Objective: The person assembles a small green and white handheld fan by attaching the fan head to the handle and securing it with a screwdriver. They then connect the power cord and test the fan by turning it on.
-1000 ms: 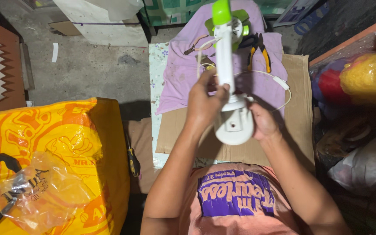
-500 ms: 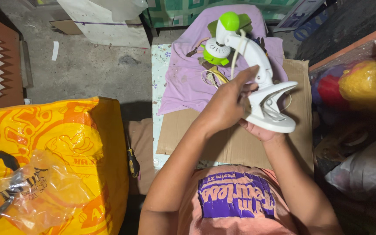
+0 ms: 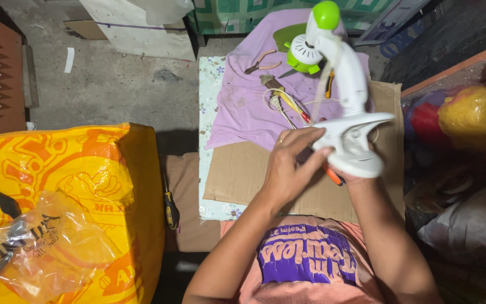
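Note:
I hold a small white and green clip fan [image 3: 349, 84] up over a purple cloth [image 3: 243, 101]. My left hand [image 3: 288, 166] grips the front edge of its white clamp base [image 3: 355, 152] with the fingers spread along it. My right hand [image 3: 347, 177] is mostly hidden under the base, supporting it from below together with an orange-handled tool [image 3: 333, 174]. The fan's white cord [image 3: 327, 84] hangs down along its neck.
Pliers [image 3: 261, 62], screwdrivers [image 3: 288, 104] and loose wire lie on the cloth, which covers a cardboard sheet [image 3: 243, 174]. A yellow bag [image 3: 74, 191] with a clear plastic bag on it stands at left, and a black-handled screwdriver [image 3: 171, 207] lies beside it. Bundles [image 3: 462, 107] fill the right side.
The fan has been turned and shifted right, its clamp base now facing sideways. My left hand slid down from the neck to the base's front edge.

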